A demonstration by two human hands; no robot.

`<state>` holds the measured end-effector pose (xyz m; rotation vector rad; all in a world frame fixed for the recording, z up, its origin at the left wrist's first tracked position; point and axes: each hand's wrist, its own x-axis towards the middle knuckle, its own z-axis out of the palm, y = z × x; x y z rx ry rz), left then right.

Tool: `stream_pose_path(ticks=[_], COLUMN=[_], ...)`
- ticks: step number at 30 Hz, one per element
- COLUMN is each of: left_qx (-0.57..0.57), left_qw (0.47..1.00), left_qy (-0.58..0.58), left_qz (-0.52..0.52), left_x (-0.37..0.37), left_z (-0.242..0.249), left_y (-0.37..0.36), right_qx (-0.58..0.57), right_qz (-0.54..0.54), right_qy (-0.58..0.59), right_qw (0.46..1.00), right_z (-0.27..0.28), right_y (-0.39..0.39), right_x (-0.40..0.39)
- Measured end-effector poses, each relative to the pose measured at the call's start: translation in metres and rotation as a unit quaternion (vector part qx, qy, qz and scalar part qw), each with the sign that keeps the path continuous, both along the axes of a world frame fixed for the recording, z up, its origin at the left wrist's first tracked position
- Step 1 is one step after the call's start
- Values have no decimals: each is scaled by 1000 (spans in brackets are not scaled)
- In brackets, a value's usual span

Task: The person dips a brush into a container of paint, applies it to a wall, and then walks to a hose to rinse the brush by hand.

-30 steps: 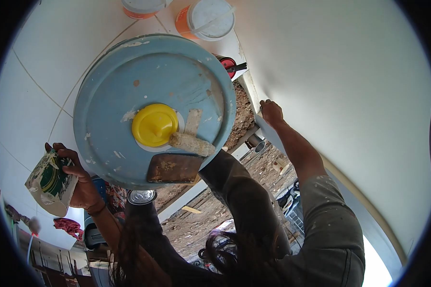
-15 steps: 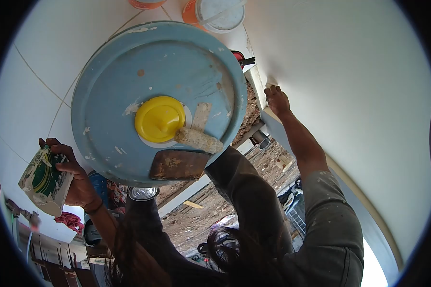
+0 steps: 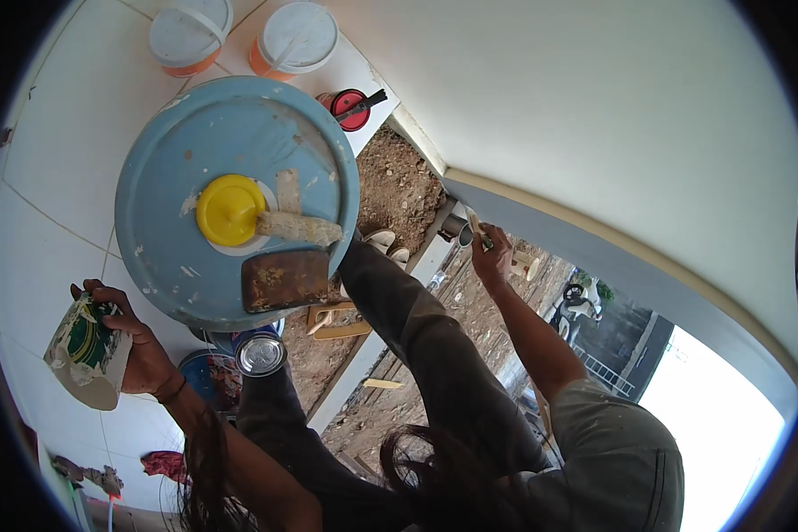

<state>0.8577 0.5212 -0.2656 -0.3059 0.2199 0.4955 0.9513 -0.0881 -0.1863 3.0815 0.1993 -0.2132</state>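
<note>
On the left, my left hand (image 3: 136, 350) grips a green-and-white cup (image 3: 86, 346) smeared with pale putty. The cup is tilted, its inside hidden from me. My right hand (image 3: 491, 257) is closed around a small flat putty scraper (image 3: 475, 227), mostly covered by the fingers, with pale putty on it. This hand is held below the wall's bottom edge, apart from the wall. Between my hands stands a blue drum lid (image 3: 160, 230), bearing a yellow lid (image 3: 229, 211), a whitish roll-shaped piece (image 3: 300, 229) and a brown rectangular block (image 3: 285, 280).
Two white-lidded buckets (image 3: 189, 37) and a red can (image 3: 351, 108) with a brush across it stand behind the drum. A metal can (image 3: 262, 353) is by my leg. The white wall (image 3: 594, 106) rises at right, its lower edge trimmed beige. Bare soil (image 3: 399, 177) lies below.
My right hand has come away from the wall and moved down and toward me. The view has shifted, showing more of the buckets and the ground. My left hand still holds the cup.
</note>
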Motion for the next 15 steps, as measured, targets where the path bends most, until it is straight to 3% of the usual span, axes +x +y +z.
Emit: stream_pose_path(ticks=[2,3,4,6,7,8,10,12,13,14,15], left_qx=[5,10,26,61,67,72,81,83,84,93,80], left_qw=[1000,1000,999,997,997,997,996,994,992,989,988], left_qy=[-16,-1,-3,-7,-4,-1,9,0,-5,-15,-10], left_qz=[-17,-21,-30,-45,-40,-37,-29,-69,-89,-113,-131], left_x=[7,8,9,14,16,15,11,14,16,19,22], left_z=[8,14,20,34,38,40,42,50,55,61,73], left_y=[-1,-2,-2,-3,-5,-8,-18,-35,-44,-54,-70], right_qx=[102,224,234,491,523,528,644,664,676,683,705], right_qz=[-200,-342,-344,-524,-566,-565,-614,-631,-656,-656,-659], right_qy=[-82,-69,-81,-65,-56,-53,-53,-72,-95,-99,-109], right_qw=[971,910,906,693,635,632,453,394,322,304,237], right_z=[21,17,20,29,19,3,-26,-52,-63,-71,-74], right_y=[2,-18,-30,-25,-31,-37,-35,-35,-39,-40,-39], right_x=[-20,-28,-32,-29,-25,-23,-16,-19,-22,-23,-23])
